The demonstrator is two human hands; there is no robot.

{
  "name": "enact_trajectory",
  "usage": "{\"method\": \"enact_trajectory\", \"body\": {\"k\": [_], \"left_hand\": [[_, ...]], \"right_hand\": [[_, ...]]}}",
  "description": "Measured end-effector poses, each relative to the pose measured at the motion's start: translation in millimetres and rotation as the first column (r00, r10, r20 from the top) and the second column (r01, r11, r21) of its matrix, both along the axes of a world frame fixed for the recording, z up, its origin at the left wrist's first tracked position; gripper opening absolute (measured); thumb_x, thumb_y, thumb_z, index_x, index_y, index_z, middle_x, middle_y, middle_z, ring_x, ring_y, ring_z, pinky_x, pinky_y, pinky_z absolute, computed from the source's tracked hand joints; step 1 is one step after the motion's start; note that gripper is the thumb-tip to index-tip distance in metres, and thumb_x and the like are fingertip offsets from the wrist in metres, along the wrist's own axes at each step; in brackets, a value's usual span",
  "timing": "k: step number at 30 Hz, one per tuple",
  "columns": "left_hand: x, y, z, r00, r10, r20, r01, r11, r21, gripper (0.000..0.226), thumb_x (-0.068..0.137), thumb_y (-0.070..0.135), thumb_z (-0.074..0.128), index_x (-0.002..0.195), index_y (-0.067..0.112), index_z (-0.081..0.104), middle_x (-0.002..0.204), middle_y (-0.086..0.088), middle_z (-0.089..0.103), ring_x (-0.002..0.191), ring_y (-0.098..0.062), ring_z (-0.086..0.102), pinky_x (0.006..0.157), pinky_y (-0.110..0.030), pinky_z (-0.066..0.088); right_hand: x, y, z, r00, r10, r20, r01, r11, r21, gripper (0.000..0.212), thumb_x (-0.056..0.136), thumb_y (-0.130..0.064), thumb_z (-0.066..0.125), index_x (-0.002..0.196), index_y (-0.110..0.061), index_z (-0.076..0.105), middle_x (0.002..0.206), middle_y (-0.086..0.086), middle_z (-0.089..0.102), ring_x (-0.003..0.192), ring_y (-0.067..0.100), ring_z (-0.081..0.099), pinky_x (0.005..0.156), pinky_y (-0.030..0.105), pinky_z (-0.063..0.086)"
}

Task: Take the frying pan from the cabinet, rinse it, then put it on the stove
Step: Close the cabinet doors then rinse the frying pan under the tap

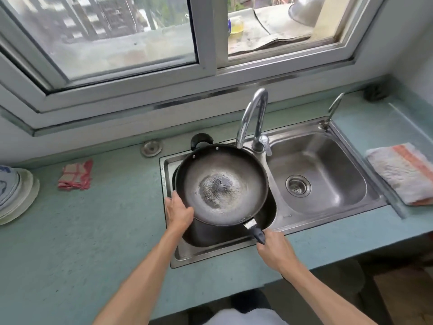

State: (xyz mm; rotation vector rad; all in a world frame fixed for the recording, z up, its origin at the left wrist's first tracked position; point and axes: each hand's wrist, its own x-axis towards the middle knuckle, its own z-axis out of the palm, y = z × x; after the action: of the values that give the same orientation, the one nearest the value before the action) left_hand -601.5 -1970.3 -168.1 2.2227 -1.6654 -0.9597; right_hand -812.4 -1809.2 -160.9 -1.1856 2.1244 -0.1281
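A dark round frying pan point(221, 184) with a worn, greyish centre is held over the left basin of a steel double sink point(328, 134), tilted slightly toward me. My right hand point(273, 250) is closed around its black handle at the near edge. My left hand point(178, 211) grips the pan's left rim, thumb over the edge. The curved chrome tap point(251, 113) stands behind the pan, its spout above the far rim; no water is visible. Under the pan, another dark pot point(210, 233) sits in the left basin.
The right basin point(316, 177) shows its drain. A folded white and orange towel point(403, 172) lies right of the sink. A pink cloth point(76, 175) and stacked plates point(16, 193) sit on the blue-green counter point(93, 231) to the left. A window runs behind.
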Motion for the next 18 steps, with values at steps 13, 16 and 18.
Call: {"method": "enact_trajectory", "body": {"k": [13, 16, 18], "left_hand": [[-6, -10, -29, 0.996, 0.041, 0.073, -0.048, 0.994, 0.099, 0.068, 0.08, -0.003, 0.067, 0.142, 0.006, 0.04, 0.134, -0.018, 0.047, 0.12, -0.036, 0.053, 0.098, -0.044, 0.049], [-4, -16, -32, 0.997, 0.037, 0.067, -0.043, 0.994, 0.098, 0.074, 0.08, -0.004, 0.068, 0.145, 0.005, 0.035, 0.137, -0.02, 0.045, 0.124, -0.037, 0.051, 0.101, -0.044, 0.047], [-1, -18, -34, 0.997, 0.029, 0.076, -0.036, 0.995, 0.094, 0.076, 0.08, -0.005, 0.068, 0.146, 0.005, 0.033, 0.139, -0.02, 0.045, 0.125, -0.036, 0.05, 0.101, -0.044, 0.047]], "right_hand": [[7, 9, -29, 0.998, 0.039, -0.042, -0.04, 0.999, -0.006, 0.034, 0.094, -0.042, 0.048, 0.108, -0.014, 0.061, 0.093, 0.006, 0.07, 0.079, 0.023, 0.064, 0.063, 0.03, 0.045], [9, 2, -26, 0.983, 0.122, -0.135, -0.119, 0.992, 0.03, 0.038, 0.096, -0.044, 0.046, 0.11, -0.012, 0.063, 0.101, 0.007, 0.071, 0.087, 0.025, 0.066, 0.07, 0.033, 0.044], [13, -2, -24, 0.972, 0.166, -0.168, -0.161, 0.986, 0.038, 0.037, 0.097, -0.041, 0.046, 0.112, -0.012, 0.062, 0.106, 0.01, 0.071, 0.097, 0.029, 0.067, 0.076, 0.034, 0.049]]}}
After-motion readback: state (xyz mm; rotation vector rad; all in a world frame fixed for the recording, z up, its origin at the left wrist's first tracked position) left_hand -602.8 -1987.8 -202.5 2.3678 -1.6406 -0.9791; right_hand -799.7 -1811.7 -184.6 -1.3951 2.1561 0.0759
